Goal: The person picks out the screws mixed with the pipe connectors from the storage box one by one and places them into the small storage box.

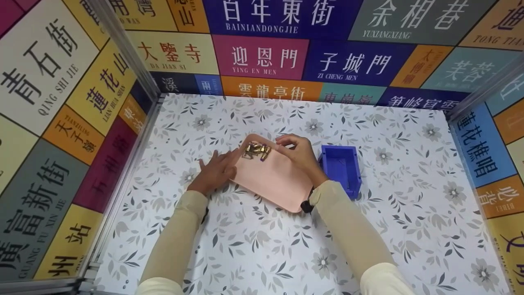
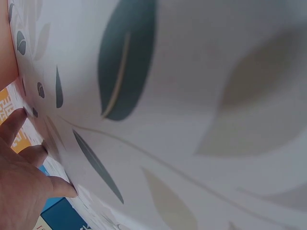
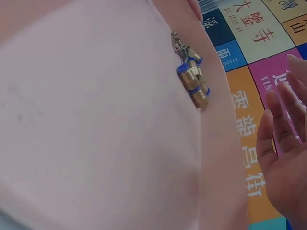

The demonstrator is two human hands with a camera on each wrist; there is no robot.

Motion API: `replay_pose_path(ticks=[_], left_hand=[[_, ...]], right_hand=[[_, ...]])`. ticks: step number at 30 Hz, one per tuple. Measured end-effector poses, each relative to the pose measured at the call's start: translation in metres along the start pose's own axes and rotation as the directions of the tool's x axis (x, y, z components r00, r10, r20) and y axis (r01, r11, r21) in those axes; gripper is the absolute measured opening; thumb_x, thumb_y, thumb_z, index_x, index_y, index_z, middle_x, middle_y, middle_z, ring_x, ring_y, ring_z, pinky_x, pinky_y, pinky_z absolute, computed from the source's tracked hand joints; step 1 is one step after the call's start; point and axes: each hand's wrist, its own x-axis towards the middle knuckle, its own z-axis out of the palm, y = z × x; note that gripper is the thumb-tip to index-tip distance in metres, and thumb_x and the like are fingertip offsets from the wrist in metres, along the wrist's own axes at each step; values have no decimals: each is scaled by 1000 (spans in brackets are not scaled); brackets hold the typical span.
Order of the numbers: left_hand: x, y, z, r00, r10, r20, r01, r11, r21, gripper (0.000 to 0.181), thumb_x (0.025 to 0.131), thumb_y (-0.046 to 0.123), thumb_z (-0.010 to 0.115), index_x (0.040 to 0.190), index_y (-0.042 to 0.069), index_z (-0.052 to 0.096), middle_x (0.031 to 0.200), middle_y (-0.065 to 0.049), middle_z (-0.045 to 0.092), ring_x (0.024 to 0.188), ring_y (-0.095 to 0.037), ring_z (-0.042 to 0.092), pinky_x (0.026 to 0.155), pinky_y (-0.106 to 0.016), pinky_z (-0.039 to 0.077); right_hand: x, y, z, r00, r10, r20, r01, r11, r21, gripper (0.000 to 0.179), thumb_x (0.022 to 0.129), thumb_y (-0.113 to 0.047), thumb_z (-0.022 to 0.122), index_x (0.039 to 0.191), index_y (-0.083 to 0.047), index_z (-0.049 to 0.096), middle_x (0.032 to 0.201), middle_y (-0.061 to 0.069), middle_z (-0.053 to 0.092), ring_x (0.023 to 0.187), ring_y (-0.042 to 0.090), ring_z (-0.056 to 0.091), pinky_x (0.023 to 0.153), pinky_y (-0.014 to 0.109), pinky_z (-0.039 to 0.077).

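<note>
A pink tray (image 1: 272, 176) lies at a slant in the middle of the table. Small brass fittings with blue rings (image 3: 194, 81) are bunched in its far left corner, with some silvery thread-like or spring-like parts (image 3: 180, 48) among them. At the tray's left edge is my left hand (image 1: 217, 170), its fingers spread; the left wrist view has fingertips (image 2: 64, 188) against the tabletop. My right hand (image 1: 301, 153) reaches over the tray's far right side. In the right wrist view its loosely bent fingers (image 3: 283, 129) are beyond the rim, apart from the fittings, and nothing shows in them.
A blue open-topped box (image 1: 342, 170) stands just right of the tray, beside the right wrist. The table (image 1: 409, 196) has a white leaf-and-flower covering. Walls with coloured street-name panels (image 1: 262, 57) rise at the back, left and right.
</note>
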Motion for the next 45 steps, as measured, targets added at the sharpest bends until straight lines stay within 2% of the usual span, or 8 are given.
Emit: replay_pose_path(ticks=[5,11,19,25,29,33,38,45], left_hand=[[1,-1,0,1000,-4,3,4,1000,1,60,106,59,32,161,51,11,170,4,27,159,-41,2,114,-81,-6],[2,-1,2,1000,-2,-2,2,1000,-9,60,105,61,33,160,53,11,169,4,28,159,-41,2,114,-81,-6],[3,0,2,1000,-4,-2,4,1000,4,60,105,61,31,160,53,9,170,4,27,159,-42,1,114,-81,-7],[3,-1,2,1000,-8,6,7,1000,11,60,105,62,29,161,52,7,170,4,26,159,-42,0,114,-81,-7],[2,-1,1,1000,4,6,-4,1000,-6,61,105,60,32,161,52,9,170,2,27,159,-43,0,113,-82,-7],[1,-1,0,1000,-5,5,5,1000,-15,61,105,61,32,160,54,9,170,2,26,159,-42,0,113,-81,-7],[3,1,1,1000,-19,3,19,1000,-9,59,104,62,29,159,56,8,170,3,26,159,-43,0,113,-81,-8],[3,3,3,999,19,-27,-19,1000,-6,59,105,61,29,158,59,3,169,5,28,157,-48,4,111,-83,-8]], right_hand=[[3,4,9,1000,-21,23,21,1000,2,22,87,-16,82,100,1,79,107,8,77,88,11,70,76,29,57],[5,7,21,999,-27,43,27,1000,-2,23,85,-17,84,99,1,79,99,11,78,84,10,70,76,31,57],[11,9,30,998,-27,57,27,1000,-4,17,85,-7,82,99,2,79,96,19,76,81,18,67,72,32,55],[9,-9,35,996,-35,88,36,999,-11,16,86,1,78,100,10,75,92,24,74,76,22,66,63,17,51],[7,-16,40,993,-73,90,74,997,-10,16,84,4,79,98,12,75,89,26,74,75,22,67,64,16,51],[12,-3,51,990,-100,98,100,995,3,18,84,6,78,98,16,73,89,28,74,72,24,67,62,15,50],[20,19,61,986,-90,137,89,996,12,17,85,1,79,97,12,74,88,22,74,68,14,63,59,14,48],[23,24,66,977,-46,207,47,999,3,15,88,-6,79,99,4,77,88,11,75,68,10,62,58,19,50]])
